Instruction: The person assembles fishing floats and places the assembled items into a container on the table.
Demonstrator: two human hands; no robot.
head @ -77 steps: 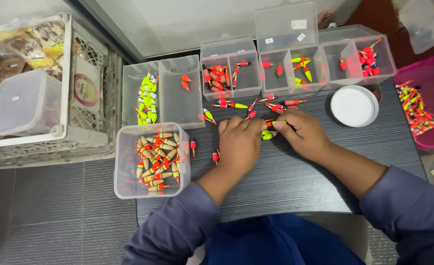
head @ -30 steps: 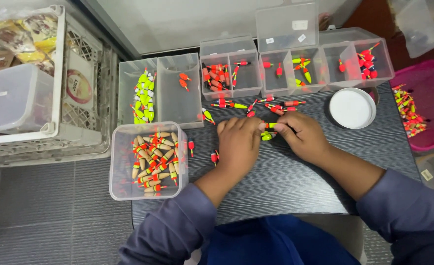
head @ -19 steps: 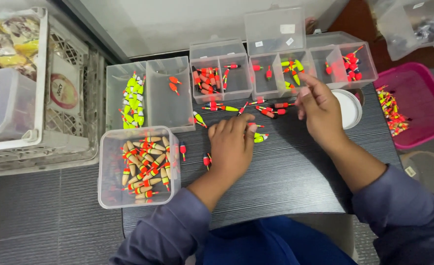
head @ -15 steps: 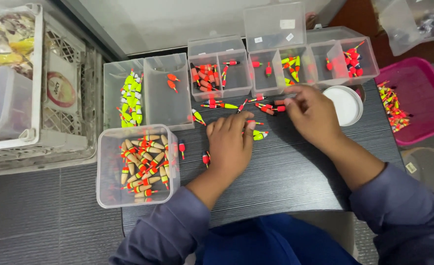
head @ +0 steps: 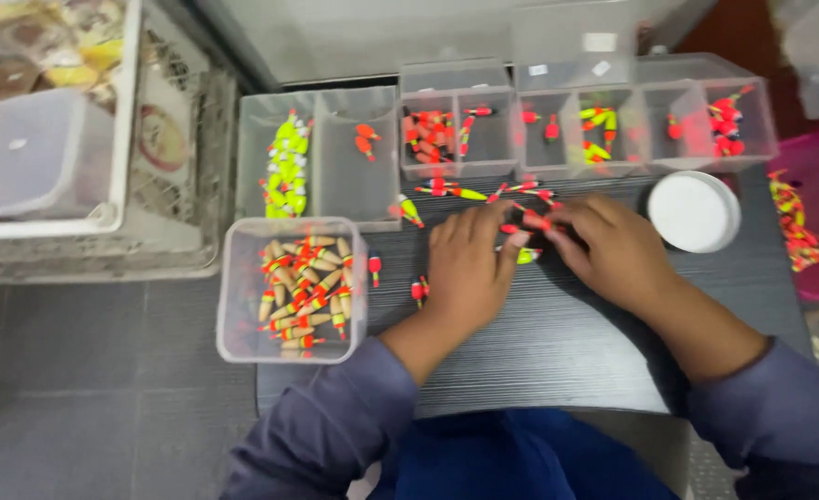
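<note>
Pulling back from the compartment row: right hand point(head: 613, 245) was up by the clear divided boxes point(head: 558, 130) half a second ago, now it's beside the left hand point(head: 470, 268) again, fingertips pinched on a small red float point(head: 532, 220). Left hand lies flat, fingers loosely spread, holding nothing I can see. Judging by this, sorting of the loose floats point(head: 456, 192) continues. Dark ridged table point(head: 539, 343), white lid point(head: 694, 211) to the right, tub of floats point(head: 294, 287) on the left, grey floor below.
</note>
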